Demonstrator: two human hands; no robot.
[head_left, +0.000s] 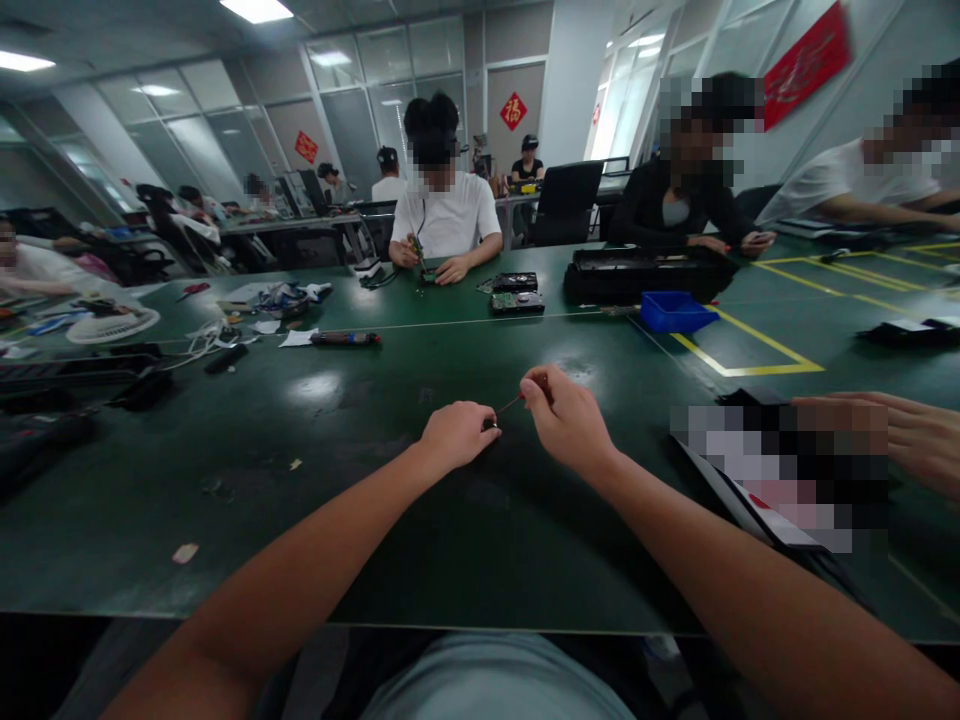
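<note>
My left hand (459,437) rests low over the green table in the middle, its fingers closed on a small dark piece (491,425) with a shiny spot. Most of that piece is hidden by the fingers. To its right, my right hand (568,420) is closed in a pinch. A thin, straight, reddish, wire-like piece (510,405) runs from these fingertips down to the left fingers. A spot of red shows at the right fingertips; whether it is a handle or a wire's coating I cannot tell.
Ahead lie an electric screwdriver (346,339), hard drives (517,302), a blue bin (677,312) and a long black casing (649,274). Loose parts and cables (206,342) are at the left. Another person's hand (907,430) reaches over a folder (720,490) at the right.
</note>
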